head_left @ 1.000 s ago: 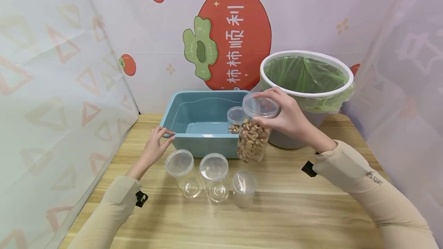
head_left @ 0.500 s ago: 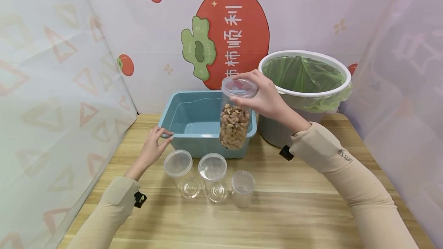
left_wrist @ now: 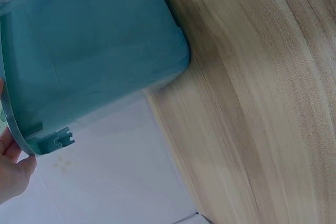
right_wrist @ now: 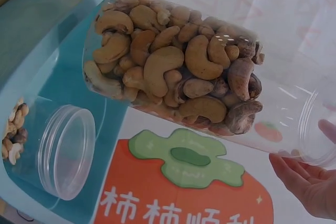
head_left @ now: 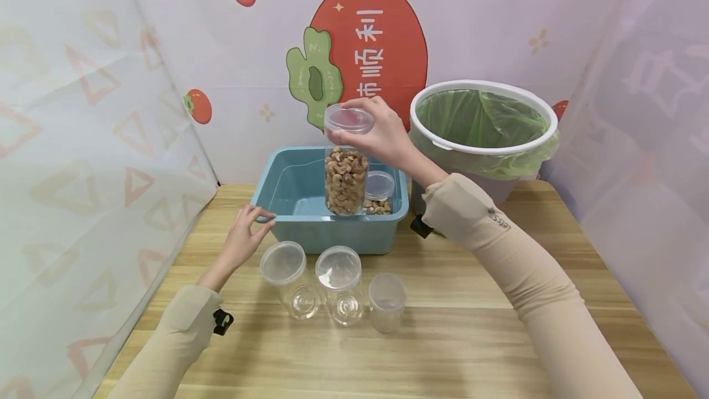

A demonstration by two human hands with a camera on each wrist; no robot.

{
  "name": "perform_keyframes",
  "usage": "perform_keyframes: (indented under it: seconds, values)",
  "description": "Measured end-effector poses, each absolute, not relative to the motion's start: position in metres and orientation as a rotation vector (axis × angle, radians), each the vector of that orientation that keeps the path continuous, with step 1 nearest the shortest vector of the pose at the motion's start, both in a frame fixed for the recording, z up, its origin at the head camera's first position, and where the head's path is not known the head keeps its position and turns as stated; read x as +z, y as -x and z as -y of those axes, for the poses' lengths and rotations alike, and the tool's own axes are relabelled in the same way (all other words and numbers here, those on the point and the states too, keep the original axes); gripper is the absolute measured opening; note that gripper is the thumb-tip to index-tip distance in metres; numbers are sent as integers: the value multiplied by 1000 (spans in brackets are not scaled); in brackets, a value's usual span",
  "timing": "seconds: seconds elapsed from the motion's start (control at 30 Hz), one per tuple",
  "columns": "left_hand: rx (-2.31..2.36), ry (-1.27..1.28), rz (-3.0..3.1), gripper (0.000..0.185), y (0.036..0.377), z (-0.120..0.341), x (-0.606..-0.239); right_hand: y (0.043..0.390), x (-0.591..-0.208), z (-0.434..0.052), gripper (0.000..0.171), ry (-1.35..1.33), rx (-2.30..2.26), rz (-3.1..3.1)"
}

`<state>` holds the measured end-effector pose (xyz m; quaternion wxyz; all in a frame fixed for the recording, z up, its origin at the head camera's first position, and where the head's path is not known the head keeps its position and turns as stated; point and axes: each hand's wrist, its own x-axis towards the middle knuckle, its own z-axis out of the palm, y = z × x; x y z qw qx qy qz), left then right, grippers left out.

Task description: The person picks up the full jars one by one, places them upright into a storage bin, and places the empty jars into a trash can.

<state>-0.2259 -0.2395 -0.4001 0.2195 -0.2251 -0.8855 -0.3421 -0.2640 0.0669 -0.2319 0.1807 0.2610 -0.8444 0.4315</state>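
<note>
My right hand [head_left: 382, 134] grips a clear lidded jar of cashews [head_left: 346, 180] by its lid end, holding it upright over the blue bin [head_left: 332, 236]. In the right wrist view the nuts in the jar [right_wrist: 173, 66] fill its lower part, below the lid. Inside the bin, at its right end, stands a smaller lidded jar of nuts [head_left: 379, 186], also seen in the right wrist view. My left hand [head_left: 244, 236] pinches the bin's front left rim between thumb and fingers; in the left wrist view the thumb and fingertips [left_wrist: 26, 165] meet at the rim corner.
Before the bin stand two tall clear lidded jars, the left jar [head_left: 285, 263] and the middle jar [head_left: 340, 270], plus a shorter clear container [head_left: 387, 303]. A bucket with a green liner [head_left: 484, 119] stands at the back right. Fabric walls enclose the wooden table [head_left: 471, 337].
My right hand has carried the cashew jar leftward and up, from the bin's right front corner to above its interior. The left hand has stayed on the rim.
</note>
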Motion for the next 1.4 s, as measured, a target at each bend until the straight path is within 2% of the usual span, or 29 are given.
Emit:
perform_keyframes:
  seconds: [0.57, 0.93, 1.4]
  values:
    - [-930, 625, 2439, 12, 226, 239, -400, 295, -259, -39, 49, -666, 1257, 2543]
    - [-934, 627, 2440, 13, 226, 239, -401, 309, -282, -33, 51, -711, 1453, 2606]
    - [-935, 616, 2457, 12, 226, 241, -401, 308, -310, -32, 54, -751, 1372, 2795]
